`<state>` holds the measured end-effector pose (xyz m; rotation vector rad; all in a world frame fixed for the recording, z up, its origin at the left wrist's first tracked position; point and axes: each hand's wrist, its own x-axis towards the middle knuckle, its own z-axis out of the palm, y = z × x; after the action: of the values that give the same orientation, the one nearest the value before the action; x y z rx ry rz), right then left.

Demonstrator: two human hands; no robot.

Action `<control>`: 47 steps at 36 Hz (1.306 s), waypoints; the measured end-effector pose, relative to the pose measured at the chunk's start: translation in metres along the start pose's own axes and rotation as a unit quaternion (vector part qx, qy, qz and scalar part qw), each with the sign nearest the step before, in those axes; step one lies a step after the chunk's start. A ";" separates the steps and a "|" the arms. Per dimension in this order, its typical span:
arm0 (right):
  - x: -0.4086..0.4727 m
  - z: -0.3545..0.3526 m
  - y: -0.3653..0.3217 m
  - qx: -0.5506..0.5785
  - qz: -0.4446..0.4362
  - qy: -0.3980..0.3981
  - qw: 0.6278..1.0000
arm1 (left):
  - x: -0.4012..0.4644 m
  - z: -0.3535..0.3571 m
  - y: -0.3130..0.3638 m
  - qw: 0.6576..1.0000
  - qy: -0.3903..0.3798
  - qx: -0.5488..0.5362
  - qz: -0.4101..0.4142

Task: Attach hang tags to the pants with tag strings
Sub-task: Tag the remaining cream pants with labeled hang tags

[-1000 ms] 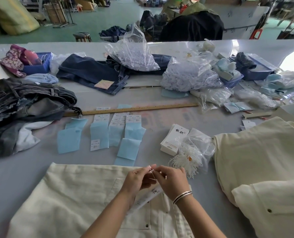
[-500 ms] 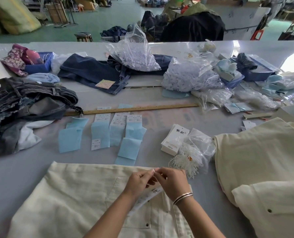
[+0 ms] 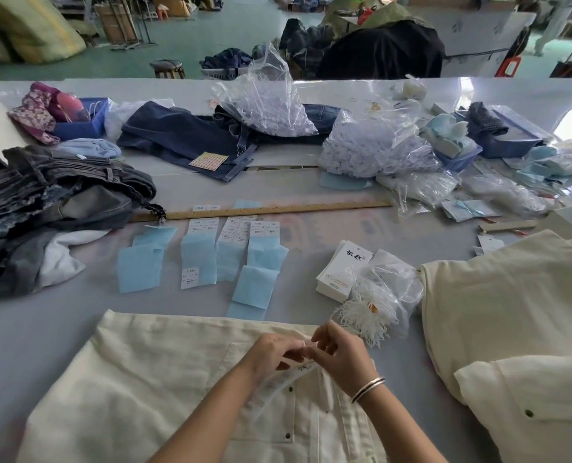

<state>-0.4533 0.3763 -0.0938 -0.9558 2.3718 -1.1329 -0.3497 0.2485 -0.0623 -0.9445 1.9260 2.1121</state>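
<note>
Cream pants lie flat at the near edge of the table. Over their waistband my left hand and my right hand meet fingertip to fingertip, pinching a thin white tag string between them. A white hang tag hangs under my hands, partly hidden by them. A stack of white hang tags and a clear bag of white tag strings lie just beyond my right hand.
Blue paper slips and size stickers lie past the pants, before a wooden ruler. Folded cream pants are piled on the right, dark denim on the left. Plastic bags and blue trays crowd the far side.
Both hands have dropped slightly toward the waistband, still joined on the string. The string end that stuck up between the fingers is now hidden in them.
</note>
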 end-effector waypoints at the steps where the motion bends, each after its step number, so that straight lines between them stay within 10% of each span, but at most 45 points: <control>1: 0.000 0.000 0.001 0.001 -0.005 -0.007 1.000 | 0.001 -0.001 0.001 1.000 -0.004 0.015 -0.003; 10: 0.003 -0.003 0.014 0.026 0.019 -0.035 0.999 | 0.018 -0.007 -0.013 0.993 -0.030 0.109 -0.015; 15: 0.011 -0.004 0.038 0.058 0.165 0.058 0.983 | 0.021 -0.063 -0.039 0.977 0.128 0.169 0.003; 21: 0.011 0.000 0.028 0.006 0.185 0.121 0.975 | -0.018 -0.191 -0.093 0.831 0.418 0.343 -0.127; 26: 0.011 0.023 -0.012 -0.036 0.056 0.104 0.992 | -0.067 -0.249 -0.137 0.765 0.494 0.336 -0.240; 31: 0.007 0.064 -0.059 -0.088 -0.055 -0.028 0.994 | -0.087 -0.273 -0.146 0.838 0.394 0.286 -0.246; 38: -0.008 0.116 -0.146 -0.196 -0.282 -0.185 0.921 | -0.105 -0.248 -0.065 0.897 0.348 0.272 0.030; 47: -0.007 0.047 -0.237 -0.123 -0.425 0.022 0.896 | -0.164 -0.164 0.084 0.923 0.140 0.265 0.243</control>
<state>-0.3216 0.2478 0.0623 -2.2111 2.1738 -1.1085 -0.2021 0.1306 0.0967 -0.7299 2.9207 1.5247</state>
